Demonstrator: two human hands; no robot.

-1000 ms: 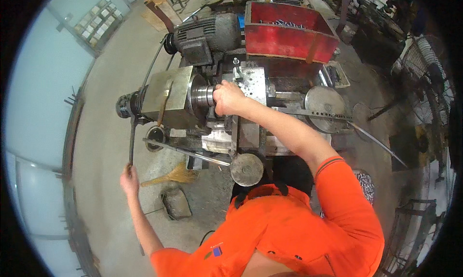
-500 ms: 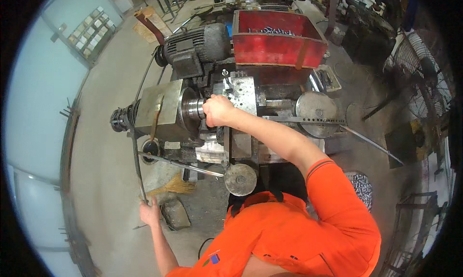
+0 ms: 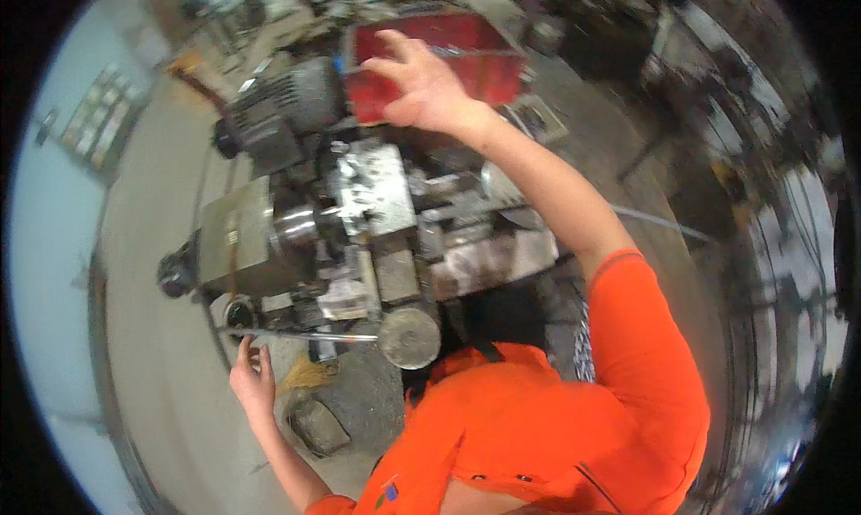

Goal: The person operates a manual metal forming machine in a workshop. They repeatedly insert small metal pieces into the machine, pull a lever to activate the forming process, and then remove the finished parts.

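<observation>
The picture is smeared by motion. My right hand is raised with fingers spread over the front wall of a red box; nothing shows in it. At lower left, my left hand has its fingers apart and stretched upward. Its fingertips are close to the left end of a metal lever; whether they touch is unclear. Between the hands stands a lathe-like machine with a shiny round spindle nose, a boxy headstock and a bright, hole-marked metal block.
A ribbed motor sits behind the headstock. In front of the machine is a round metal disc. A dustpan-like scoop and a straw broom lie on the floor. Small metal parts show beside my right side.
My right hand has left the spindle and moved up to the red box, opening. My left hand has let go of the long bar and moved slightly up and left. The view has shifted.
</observation>
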